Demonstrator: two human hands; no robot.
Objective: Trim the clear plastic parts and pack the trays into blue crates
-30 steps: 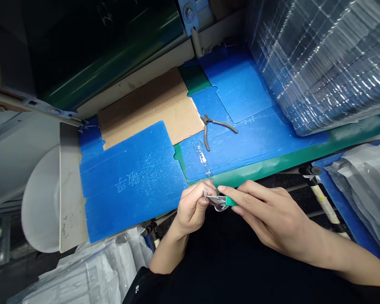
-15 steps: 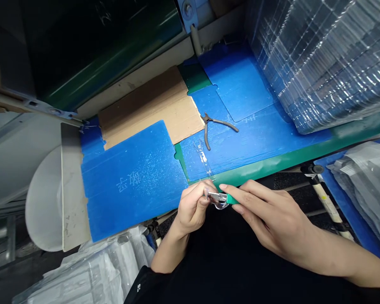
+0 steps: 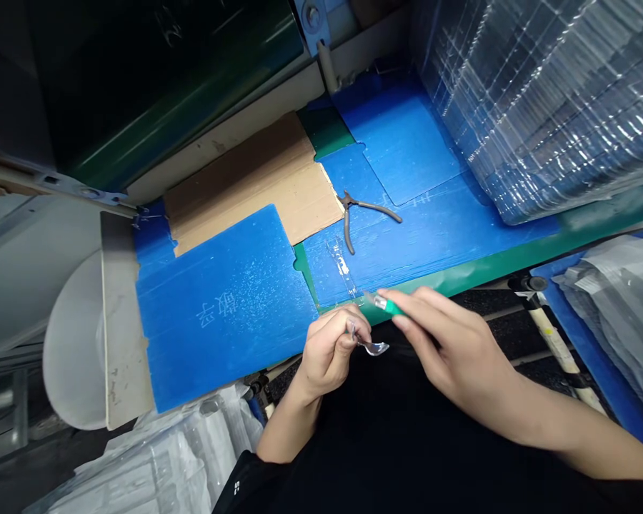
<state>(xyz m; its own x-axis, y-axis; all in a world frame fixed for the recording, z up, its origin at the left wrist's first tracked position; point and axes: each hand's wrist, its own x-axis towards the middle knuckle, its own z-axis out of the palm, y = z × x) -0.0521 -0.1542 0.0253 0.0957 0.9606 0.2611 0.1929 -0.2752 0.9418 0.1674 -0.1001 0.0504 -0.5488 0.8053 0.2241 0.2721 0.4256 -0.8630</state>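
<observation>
So the left hand [image 3: 326, 350] is pinched shut on a small curved clear plastic piece [image 3: 372, 348], which sticks out past the fingertips, just off the near edge of the bench. The right hand [image 3: 439, 335] is closed around a green-handled craft knife [image 3: 389, 307], with its shiny metal end pointing left, just above the plastic piece but not touching it. Right behind them, a clear plastic strip [image 3: 343, 268] lies on a blue corrugated sheet [image 3: 257, 285], and farther back there's a pair of grey-handled pliers [image 3: 348, 218] next to some brown cardboard [image 3: 246, 185]. The sheet has white characters [image 3: 217, 308] on it, looks like Chinese, but I can't read them for sure. There's also a small white mark [image 3: 236, 487] on the black sleeve [image 3: 246, 485], too small to make out.
</observation>
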